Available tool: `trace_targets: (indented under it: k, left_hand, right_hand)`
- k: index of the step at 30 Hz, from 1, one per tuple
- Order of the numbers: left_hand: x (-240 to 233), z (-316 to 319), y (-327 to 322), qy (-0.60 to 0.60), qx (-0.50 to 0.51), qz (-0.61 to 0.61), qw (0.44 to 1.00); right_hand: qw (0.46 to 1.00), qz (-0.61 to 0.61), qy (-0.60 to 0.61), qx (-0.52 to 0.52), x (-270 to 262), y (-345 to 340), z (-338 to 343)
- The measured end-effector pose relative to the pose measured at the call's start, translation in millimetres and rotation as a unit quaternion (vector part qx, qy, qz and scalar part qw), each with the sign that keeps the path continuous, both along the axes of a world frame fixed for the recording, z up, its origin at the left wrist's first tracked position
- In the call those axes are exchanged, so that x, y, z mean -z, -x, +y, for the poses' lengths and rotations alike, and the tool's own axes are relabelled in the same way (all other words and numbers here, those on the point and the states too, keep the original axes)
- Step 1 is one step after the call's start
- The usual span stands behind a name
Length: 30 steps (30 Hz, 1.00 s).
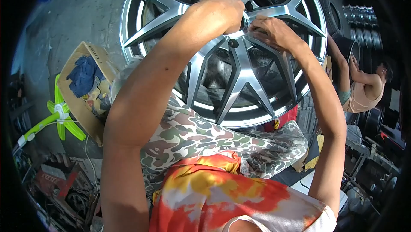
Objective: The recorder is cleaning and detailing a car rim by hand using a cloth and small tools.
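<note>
A large alloy wheel [242,71] with silver split spokes lies face up before me, its lower edge close to my camouflage-patterned trousers. My left hand [224,12] is curled down at the left of the centre bore [245,22], its back toward me; its fingertips are hidden. Just right of the bore, my right hand [271,31] rests with bent fingers over a spoke root, its palm side in shadow. Whether either hand pinches something small cannot be seen. Below the bore, a dark lug hole [233,43] shows between the hands.
Left of the wheel stands an open cardboard box [78,111] holding blue cloth [84,76]. Beside it is a bright green star-shaped base [61,116]. On the right, a person [364,92] handles another rim [351,44]. Stacked rims [361,13] and a tyre [331,13] stand beyond.
</note>
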State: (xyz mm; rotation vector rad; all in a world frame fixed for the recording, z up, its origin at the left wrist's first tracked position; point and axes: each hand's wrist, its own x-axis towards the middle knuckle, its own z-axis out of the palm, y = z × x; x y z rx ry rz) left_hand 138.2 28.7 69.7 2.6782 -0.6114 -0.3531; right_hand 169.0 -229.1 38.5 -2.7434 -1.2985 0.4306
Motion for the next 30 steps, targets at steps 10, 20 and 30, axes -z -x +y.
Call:
trace_targets:
  k: [10,20,30]
  left_hand:
    - [3,-2,-2,-0.004,0.008,0.013,1.0]
    - [8,0,-3,0.003,0.011,-0.008,1.0]
    - [13,-10,-2,-0.018,0.036,0.032,0.999]
  right_hand:
    - [0.999,0.026,-0.017,0.009,5,-6,-1]
    - [0.998,0.05,0.026,0.017,-31,8,-5]
    - [0.998,0.043,0.004,0.056,-58,29,-25]
